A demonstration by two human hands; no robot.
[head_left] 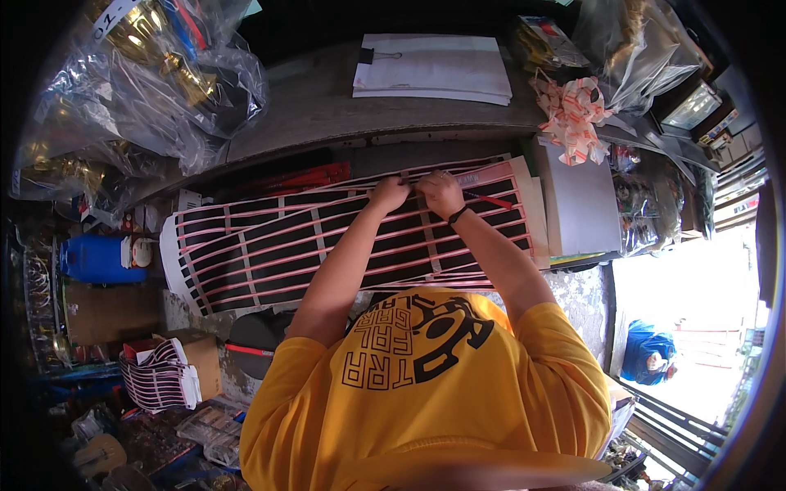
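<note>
1. Looking down, we had both hands together at the far edge of the big sheet of black labels (344, 237) with pink borders, which lay flat across the worktop just below the grey shelf (327, 98).
2. Our left hand (388, 195) was curled tight, fingers pinched narrow on the sheet's top edge; what exactly sat between the fingertips we could not tell.
3. Our right hand (440, 193), black band at the wrist, was bunched close beside it, touching or nearly so, fingers closed small on the same strip. A red tool (490, 200) lay just beside that hand on the sheet.
4. How far along were we? By our reckoning, early: row after row of black labels sat in place across the sheet, and only the spot under our fingers was being worked.
5. A stack of like sheets (160, 378) rested on a box low at the left, well apart. Whether those were finished or waiting, we could not say.
</note>
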